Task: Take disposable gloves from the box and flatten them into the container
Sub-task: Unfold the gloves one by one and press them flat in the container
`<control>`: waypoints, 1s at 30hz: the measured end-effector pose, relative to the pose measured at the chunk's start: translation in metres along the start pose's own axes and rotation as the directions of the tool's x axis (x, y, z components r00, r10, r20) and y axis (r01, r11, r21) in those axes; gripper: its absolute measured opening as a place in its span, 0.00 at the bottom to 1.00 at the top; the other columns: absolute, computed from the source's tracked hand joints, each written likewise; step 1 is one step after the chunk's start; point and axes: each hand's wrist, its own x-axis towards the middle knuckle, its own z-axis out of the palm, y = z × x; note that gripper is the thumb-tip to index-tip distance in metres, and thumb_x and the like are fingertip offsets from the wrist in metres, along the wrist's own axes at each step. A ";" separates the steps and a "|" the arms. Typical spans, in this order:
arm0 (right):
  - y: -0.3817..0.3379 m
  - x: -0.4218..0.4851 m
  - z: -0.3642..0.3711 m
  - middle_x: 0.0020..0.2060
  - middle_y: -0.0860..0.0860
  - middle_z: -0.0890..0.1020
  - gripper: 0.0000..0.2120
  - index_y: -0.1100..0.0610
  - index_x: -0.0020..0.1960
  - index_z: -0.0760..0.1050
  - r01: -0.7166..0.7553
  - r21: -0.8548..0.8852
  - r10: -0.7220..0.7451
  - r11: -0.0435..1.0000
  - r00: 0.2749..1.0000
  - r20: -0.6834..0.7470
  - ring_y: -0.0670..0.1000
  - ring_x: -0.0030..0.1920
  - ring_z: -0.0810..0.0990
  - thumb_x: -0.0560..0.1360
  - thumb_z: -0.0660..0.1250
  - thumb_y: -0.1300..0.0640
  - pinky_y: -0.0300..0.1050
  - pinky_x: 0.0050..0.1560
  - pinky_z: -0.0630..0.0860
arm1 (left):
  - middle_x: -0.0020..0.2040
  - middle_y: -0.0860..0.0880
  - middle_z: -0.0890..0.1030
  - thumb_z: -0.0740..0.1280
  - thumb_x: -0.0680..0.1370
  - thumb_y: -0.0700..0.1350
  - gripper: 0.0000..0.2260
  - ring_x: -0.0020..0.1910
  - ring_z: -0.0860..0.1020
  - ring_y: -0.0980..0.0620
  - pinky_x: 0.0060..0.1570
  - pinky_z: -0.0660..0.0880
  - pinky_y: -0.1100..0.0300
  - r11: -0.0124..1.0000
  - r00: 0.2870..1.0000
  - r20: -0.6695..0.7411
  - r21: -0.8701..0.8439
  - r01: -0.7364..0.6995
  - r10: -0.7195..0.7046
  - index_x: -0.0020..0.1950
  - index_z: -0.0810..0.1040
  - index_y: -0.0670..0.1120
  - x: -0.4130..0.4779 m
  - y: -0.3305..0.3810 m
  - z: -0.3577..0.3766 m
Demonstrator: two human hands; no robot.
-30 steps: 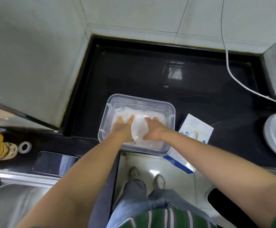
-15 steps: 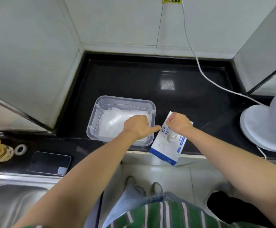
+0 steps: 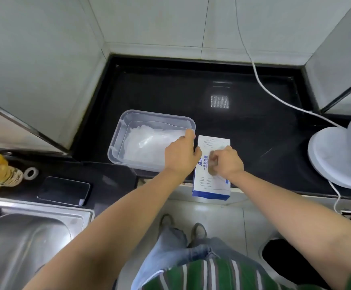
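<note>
Overhead view of a black bench (image 3: pixel 243 114). A white and blue glove box (image 3: pixel 213 185) lies flat at the front edge, its near end hanging past the edge. Just left of the box, a clear container (image 3: pixel 116 141) holds a flattened heap of filmy gloves (image 3: pixel 147 143). The left hand (image 3: pixel 179 156) rests between the two, thumb against the box's left edge, gripping nothing. The right hand (image 3: pixel 230 162) sits on the box, fingers (image 3: pixel 216 156) curled, pinching a glove (image 3: pixel 211 164) at the opening. Behind the box, bare bench runs to the wall; to the right, to a white fan base (image 3: pixel 337 158).
</note>
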 end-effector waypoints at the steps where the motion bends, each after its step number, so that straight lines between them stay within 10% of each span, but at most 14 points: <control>1: 0.001 0.002 0.003 0.56 0.54 0.72 0.12 0.48 0.54 0.80 0.000 -0.003 0.000 1.000 1.000 -0.026 0.57 0.56 0.75 0.72 0.69 0.58 0.46 0.44 0.77 | 0.46 0.49 0.81 0.63 0.80 0.49 0.12 0.41 0.80 0.47 0.41 0.77 0.55 0.998 0.998 -0.035 -0.031 -0.048 0.047 0.61 0.67 0.49 -0.002 0.005 0.001; 6: 0.005 -0.001 0.011 0.54 0.54 0.72 0.15 0.53 0.60 0.73 0.025 -0.095 -0.030 0.995 0.998 -0.050 0.56 0.51 0.76 0.74 0.64 0.58 0.47 0.39 0.72 | 0.43 0.45 0.80 0.58 0.79 0.42 0.09 0.43 0.78 0.43 0.39 0.73 0.51 0.980 0.964 0.185 -0.075 -0.183 0.194 0.59 0.70 0.44 -0.011 0.036 0.017; 12: 0.015 -0.001 0.014 0.50 0.53 0.75 0.09 0.52 0.50 0.83 0.076 -0.128 -0.088 0.989 0.992 -0.093 0.55 0.46 0.77 0.76 0.63 0.56 0.44 0.40 0.72 | 0.66 0.39 0.71 0.59 0.79 0.38 0.25 0.62 0.74 0.38 0.55 0.72 0.49 0.984 0.830 0.549 -0.069 0.164 -0.100 0.75 0.55 0.41 -0.016 0.030 0.058; 17: 0.017 -0.003 0.009 0.38 0.49 0.78 0.12 0.53 0.33 0.78 -0.013 0.188 0.025 0.982 0.998 -0.060 0.53 0.39 0.77 0.73 0.63 0.62 0.40 0.34 0.70 | 0.64 0.40 0.73 0.61 0.78 0.40 0.29 0.55 0.78 0.39 0.55 0.76 0.48 0.973 0.804 0.585 -0.105 0.207 -0.108 0.76 0.52 0.44 -0.015 0.014 0.068; 23: 0.025 0.000 -0.012 0.48 0.54 0.81 0.04 0.57 0.48 0.76 -0.042 0.759 0.097 0.649 0.995 -0.028 0.53 0.48 0.81 0.79 0.63 0.59 0.42 0.44 0.77 | 0.69 0.41 0.67 0.61 0.79 0.40 0.35 0.57 0.78 0.40 0.56 0.76 0.49 0.968 0.809 0.578 -0.127 0.217 -0.106 0.79 0.43 0.44 -0.011 0.012 0.067; 30: 0.033 -0.001 -0.006 0.43 0.55 0.80 0.12 0.66 0.49 0.78 -0.123 0.670 0.097 0.732 0.992 0.076 0.53 0.44 0.78 0.76 0.71 0.56 0.47 0.47 0.77 | 0.76 0.43 0.59 0.62 0.79 0.42 0.36 0.61 0.77 0.40 0.59 0.76 0.49 0.956 0.784 0.609 -0.142 0.255 -0.119 0.80 0.41 0.46 -0.011 0.019 0.070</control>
